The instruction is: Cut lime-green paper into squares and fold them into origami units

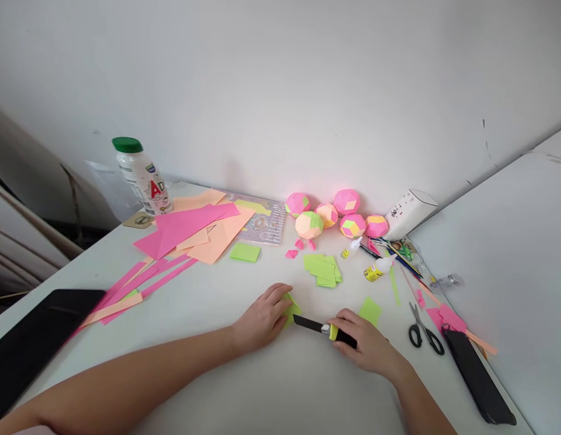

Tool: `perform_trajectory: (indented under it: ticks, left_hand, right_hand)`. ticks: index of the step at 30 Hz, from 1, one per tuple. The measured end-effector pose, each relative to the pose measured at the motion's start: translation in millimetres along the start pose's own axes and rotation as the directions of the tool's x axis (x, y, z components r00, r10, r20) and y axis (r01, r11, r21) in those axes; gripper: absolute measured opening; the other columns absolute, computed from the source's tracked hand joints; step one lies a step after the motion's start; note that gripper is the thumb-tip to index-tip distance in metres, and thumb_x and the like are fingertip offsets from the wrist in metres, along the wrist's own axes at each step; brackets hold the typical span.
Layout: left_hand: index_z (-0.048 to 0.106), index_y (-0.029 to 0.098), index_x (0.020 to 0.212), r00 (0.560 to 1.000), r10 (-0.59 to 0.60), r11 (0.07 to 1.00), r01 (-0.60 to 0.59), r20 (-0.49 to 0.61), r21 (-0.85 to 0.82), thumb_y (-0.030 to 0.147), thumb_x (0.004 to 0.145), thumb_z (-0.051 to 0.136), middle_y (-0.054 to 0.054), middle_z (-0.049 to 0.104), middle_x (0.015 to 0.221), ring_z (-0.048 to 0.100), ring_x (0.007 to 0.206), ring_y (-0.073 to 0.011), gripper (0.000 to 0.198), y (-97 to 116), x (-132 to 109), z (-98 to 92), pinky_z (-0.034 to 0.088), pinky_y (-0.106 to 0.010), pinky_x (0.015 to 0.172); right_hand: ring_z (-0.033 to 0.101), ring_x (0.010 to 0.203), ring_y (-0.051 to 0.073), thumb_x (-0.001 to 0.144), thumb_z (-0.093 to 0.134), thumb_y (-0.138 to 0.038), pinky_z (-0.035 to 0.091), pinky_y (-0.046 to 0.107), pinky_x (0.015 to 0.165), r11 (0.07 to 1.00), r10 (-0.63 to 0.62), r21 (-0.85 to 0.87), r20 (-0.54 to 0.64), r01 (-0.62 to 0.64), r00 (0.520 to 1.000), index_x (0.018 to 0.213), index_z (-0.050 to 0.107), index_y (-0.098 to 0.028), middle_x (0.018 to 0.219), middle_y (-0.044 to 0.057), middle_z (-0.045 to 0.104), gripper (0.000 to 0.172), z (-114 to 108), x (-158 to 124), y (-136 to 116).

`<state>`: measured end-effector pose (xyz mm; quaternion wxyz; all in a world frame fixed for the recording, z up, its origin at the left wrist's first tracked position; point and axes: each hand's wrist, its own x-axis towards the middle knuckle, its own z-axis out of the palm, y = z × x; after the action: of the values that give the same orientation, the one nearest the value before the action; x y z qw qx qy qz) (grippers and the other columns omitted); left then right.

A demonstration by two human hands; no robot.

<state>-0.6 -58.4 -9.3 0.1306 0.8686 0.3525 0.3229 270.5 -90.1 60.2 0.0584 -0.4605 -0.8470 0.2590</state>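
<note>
My left hand point(262, 317) rests on the white table with its fingers curled onto a small green piece of paper point(292, 309), part of which it hides. In my right hand point(364, 341) is a box cutter point(331, 332) with a yellow and black handle. Its dark blade is out and points left, the tip at the paper's right edge. Beyond my hands lies a loose stack of green paper pieces point(322, 269). One green piece point(370, 310) lies just behind my right hand, and another point(245, 252) sits farther left.
Several multicoloured paper balls point(309, 225) stand by the wall. Glue bottles point(379, 269), scissors point(425, 332) and a black case point(480, 377) are on the right. Pink sheets point(181, 232), a white bottle point(142, 181) and a black flat object point(40, 338) occupy the left.
</note>
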Motion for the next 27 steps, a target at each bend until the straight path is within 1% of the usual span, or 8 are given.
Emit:
perform_trajectory:
  ticks: [2,4,11,16,20,27]
  left_hand:
    - [0.056,0.016,0.102,1.0,0.002,1.0,-0.002,0.026,-0.008,0.01,0.083,0.043,-0.013,0.054,0.119,0.046,0.115,-0.0259,0.024,-0.5,0.0,-0.2,0.048,-0.043,0.092]
    - [0.057,0.016,0.102,0.999,0.001,1.0,0.0,0.047,-0.019,0.01,0.084,0.043,-0.013,0.056,0.115,0.048,0.112,-0.0248,0.024,-0.8,0.2,-0.9,0.049,-0.041,0.091]
    - [0.059,0.014,0.102,0.998,0.006,1.0,-0.005,0.065,-0.021,0.01,0.085,0.042,-0.012,0.058,0.113,0.049,0.11,-0.0238,0.025,-0.2,1.2,-2.5,0.048,-0.04,0.092]
    - [0.059,0.015,0.104,0.996,0.027,1.0,-0.027,0.085,0.0,0.01,0.086,0.041,-0.012,0.058,0.113,0.049,0.108,-0.0238,0.026,0.2,1.7,-3.0,0.048,-0.039,0.09]
    - [0.059,0.016,0.105,0.993,0.048,0.998,-0.051,0.112,0.023,0.011,0.088,0.039,-0.011,0.058,0.112,0.049,0.106,-0.0233,0.027,1.3,2.4,-3.9,0.049,-0.038,0.088]
    - [0.057,0.017,0.109,0.981,0.064,0.991,-0.084,0.181,0.104,0.007,0.084,0.041,-0.011,0.055,0.115,0.047,0.108,-0.0248,0.032,1.1,1.6,-3.3,0.047,-0.039,0.089]
  right_hand:
    - [0.057,0.087,0.02,0.086,0.051,-0.023,0.051,0.032,0.075,0.996,-0.025,-0.087,-0.013,0.024,1.0,0.118,0.057,-0.021,0.103,0.009,0.056,0.033,3.2,-0.2,-2.2]
    - [0.057,0.089,0.021,0.085,0.051,-0.021,0.051,0.033,0.074,0.988,-0.049,-0.147,-0.023,0.045,0.999,0.119,0.056,-0.02,0.102,0.009,0.057,0.035,6.3,-0.1,-1.7]
    - [0.055,0.093,0.023,0.083,0.052,-0.017,0.053,0.036,0.074,0.969,-0.116,-0.228,-0.076,0.096,0.99,0.119,0.055,-0.016,0.099,0.011,0.058,0.035,11.0,1.0,4.4]
    - [0.055,0.092,0.023,0.084,0.051,-0.017,0.054,0.036,0.073,0.97,-0.069,-0.239,-0.079,0.048,0.994,0.119,0.055,-0.016,0.101,0.012,0.055,0.035,11.4,0.4,1.8]
    - [0.056,0.092,0.023,0.085,0.05,-0.018,0.055,0.037,0.074,0.973,-0.03,-0.228,-0.06,0.015,0.998,0.12,0.054,-0.016,0.099,0.011,0.056,0.035,9.1,-0.9,-2.0]
    - [0.056,0.093,0.024,0.087,0.049,-0.018,0.054,0.037,0.074,0.97,0.005,-0.243,-0.027,-0.012,1.0,0.12,0.054,-0.015,0.099,0.011,0.058,0.034,9.1,-3.5,-7.0]
